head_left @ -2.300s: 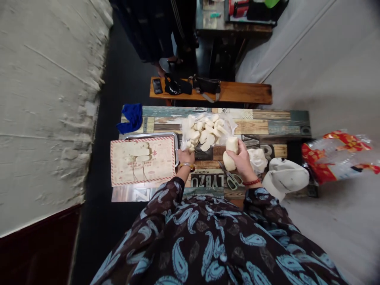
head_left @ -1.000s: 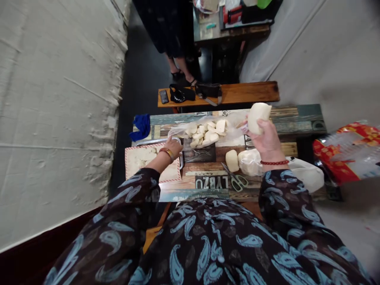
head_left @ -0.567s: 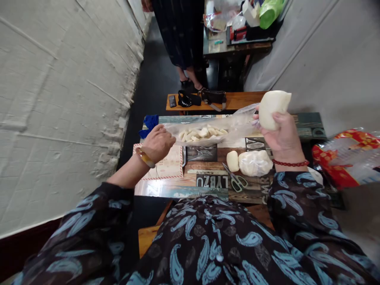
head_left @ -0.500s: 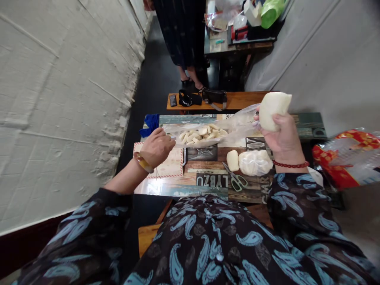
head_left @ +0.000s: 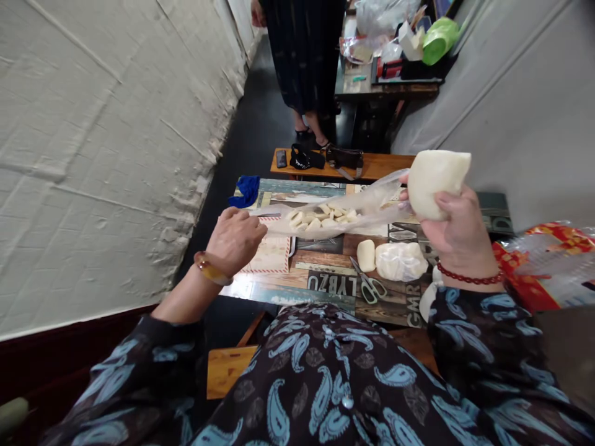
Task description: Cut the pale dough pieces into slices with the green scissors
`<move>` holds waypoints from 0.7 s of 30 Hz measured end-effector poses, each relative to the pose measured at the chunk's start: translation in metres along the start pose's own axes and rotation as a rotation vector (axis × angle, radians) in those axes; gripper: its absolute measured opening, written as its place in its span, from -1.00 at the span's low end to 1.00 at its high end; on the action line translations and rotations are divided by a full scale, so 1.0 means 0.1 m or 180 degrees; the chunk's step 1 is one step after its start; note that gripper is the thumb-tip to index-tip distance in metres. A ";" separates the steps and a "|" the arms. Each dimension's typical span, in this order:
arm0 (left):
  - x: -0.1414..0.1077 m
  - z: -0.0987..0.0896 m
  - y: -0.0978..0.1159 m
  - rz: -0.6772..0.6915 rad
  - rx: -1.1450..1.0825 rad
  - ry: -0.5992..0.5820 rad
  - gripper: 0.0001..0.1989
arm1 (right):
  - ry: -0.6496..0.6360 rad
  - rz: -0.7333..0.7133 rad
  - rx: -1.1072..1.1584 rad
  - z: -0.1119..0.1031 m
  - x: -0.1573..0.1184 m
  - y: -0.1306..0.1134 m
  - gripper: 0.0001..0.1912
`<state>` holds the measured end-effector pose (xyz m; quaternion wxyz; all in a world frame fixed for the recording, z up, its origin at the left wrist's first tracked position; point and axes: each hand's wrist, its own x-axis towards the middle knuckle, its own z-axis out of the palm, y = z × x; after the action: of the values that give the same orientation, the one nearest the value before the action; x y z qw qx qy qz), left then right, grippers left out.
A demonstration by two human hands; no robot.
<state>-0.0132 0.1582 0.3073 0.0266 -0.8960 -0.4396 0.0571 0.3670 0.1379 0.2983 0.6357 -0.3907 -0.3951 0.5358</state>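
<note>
A clear plastic bag (head_left: 374,193) is stretched sideways above the table, with several pale cut pieces (head_left: 323,217) lying inside it. My left hand (head_left: 238,238) pinches the bag's left end. Over at the right, my right hand (head_left: 458,229) grips a large, pale, smooth block (head_left: 434,183) that looks like dough or steamed bread. Its fingers also hold the bag's right end. Below the bag, a small pale bun (head_left: 366,255) lies beside a plastic-wrapped pack of similar buns (head_left: 401,261). Scissors (head_left: 369,282) with green handles rest just in front of them.
A blue cloth (head_left: 246,191) and a paper sheet with a striped border (head_left: 264,260) lie on the table's left. Beyond stands a bench (head_left: 381,166) with a phone, cap and bag. Another person stands behind it. A red plastic package (head_left: 548,263) is at right.
The view has shifted slightly. My right hand and the block are closer to me and further right; my left hand has dropped a little left. The bag hangs stretched between them in both frames.
</note>
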 end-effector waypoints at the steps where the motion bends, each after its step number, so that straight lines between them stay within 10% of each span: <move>1: -0.05 -0.02 0.02 -0.0028 0.0040 0.0023 -0.68 | -0.0043 -0.0033 -0.0023 0.02 -0.01 -0.01 -0.68; 13: -0.14 1.06 0.21 -0.0077 -0.0970 -0.0803 -0.85 | 0.0167 0.1321 -0.0921 -0.47 0.00 1.15 -0.58; 17: -0.10 1.13 0.43 -0.0127 -0.1915 -0.0174 -0.68 | 0.0159 0.1204 -0.2340 -0.70 -0.04 1.15 -0.47; 21: 0.04 1.67 0.65 0.0222 -0.2601 -0.0966 -0.62 | 0.0566 0.0548 -0.3517 -0.72 -0.13 0.87 -0.27</move>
<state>0.0196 0.1210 0.1353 -0.3969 -0.8287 -0.3944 0.0104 0.3991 0.1297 0.1897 0.3216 -0.7398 -0.5285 0.2644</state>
